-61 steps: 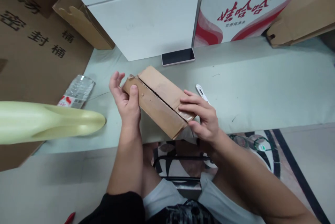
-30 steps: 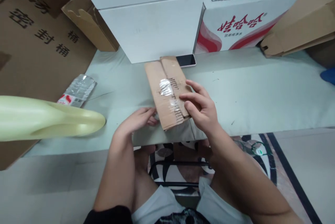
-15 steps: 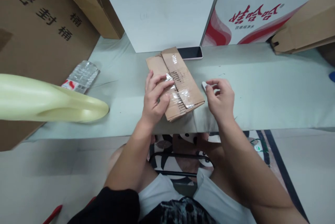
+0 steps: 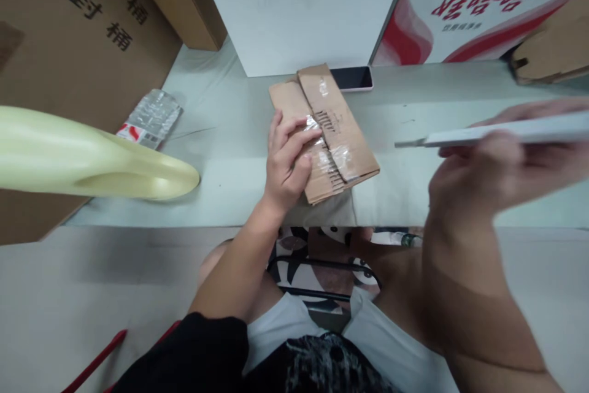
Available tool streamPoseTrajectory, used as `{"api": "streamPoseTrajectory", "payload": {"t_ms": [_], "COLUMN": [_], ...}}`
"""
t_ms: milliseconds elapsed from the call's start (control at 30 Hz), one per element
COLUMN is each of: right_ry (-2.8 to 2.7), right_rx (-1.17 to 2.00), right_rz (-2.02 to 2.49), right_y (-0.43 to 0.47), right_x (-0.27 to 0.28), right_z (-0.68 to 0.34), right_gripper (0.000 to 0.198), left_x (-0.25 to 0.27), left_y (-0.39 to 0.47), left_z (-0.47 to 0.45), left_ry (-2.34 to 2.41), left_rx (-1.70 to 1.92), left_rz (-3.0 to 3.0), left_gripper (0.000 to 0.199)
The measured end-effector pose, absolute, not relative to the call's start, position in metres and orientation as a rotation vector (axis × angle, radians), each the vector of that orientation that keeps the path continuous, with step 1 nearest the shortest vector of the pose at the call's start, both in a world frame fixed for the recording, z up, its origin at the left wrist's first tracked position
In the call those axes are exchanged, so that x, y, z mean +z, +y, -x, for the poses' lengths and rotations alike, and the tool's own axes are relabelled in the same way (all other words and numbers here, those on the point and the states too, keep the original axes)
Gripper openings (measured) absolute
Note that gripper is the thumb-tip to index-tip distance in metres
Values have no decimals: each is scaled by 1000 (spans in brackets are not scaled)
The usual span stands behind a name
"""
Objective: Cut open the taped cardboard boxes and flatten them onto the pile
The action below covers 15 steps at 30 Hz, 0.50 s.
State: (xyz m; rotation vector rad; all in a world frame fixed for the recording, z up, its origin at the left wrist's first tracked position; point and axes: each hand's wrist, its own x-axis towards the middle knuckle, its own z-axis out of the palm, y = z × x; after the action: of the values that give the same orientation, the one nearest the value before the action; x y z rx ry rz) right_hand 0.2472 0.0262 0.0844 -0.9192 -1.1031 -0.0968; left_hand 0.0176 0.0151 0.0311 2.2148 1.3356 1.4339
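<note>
A flattened brown cardboard box [image 4: 352, 132] with clear tape across its flap lies slanted on the table in front of me. My left hand [image 4: 289, 163] rests on the box's left part, fingers spread over the tape and the flap's edge. Raised to the right and close to the camera, my right hand [image 4: 488, 166] is closed around a slim white utility knife [image 4: 538, 129]. Its narrow grey tip points left, apart from the box. Motion blurs this hand, and some of its fingers are hidden behind the handle.
Behind the box lies a dark-screened phone [image 4: 353, 78] against a white carton [image 4: 313, 13]. A red-and-white carton [image 4: 460, 31] stands at back right. On the left are a pale yellow curved object [image 4: 115, 160], a crushed plastic bottle [image 4: 154, 116] and a large brown carton [image 4: 69, 86].
My right hand has risen and moved right, away from the box, bringing more of the white knife into view. My left hand stays on the box. The view has shifted slightly.
</note>
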Motion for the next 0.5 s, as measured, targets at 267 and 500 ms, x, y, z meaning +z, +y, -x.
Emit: {"api": "streamPoseTrajectory", "payload": {"t_ms": [267, 500], "right_ry": [-1734, -1842], "right_rx": [209, 203], "right_rz": [852, 896], "right_y": [-15, -12], "right_x": [96, 89], "right_z": [-220, -222], "right_gripper": [26, 19], "left_x": [31, 29], "left_y": [12, 12], "left_z": [-20, -20], "left_ry": [1416, 1349], "left_rx": [1359, 1407], "left_rz": [-2195, -2216], "left_gripper": [52, 48]}}
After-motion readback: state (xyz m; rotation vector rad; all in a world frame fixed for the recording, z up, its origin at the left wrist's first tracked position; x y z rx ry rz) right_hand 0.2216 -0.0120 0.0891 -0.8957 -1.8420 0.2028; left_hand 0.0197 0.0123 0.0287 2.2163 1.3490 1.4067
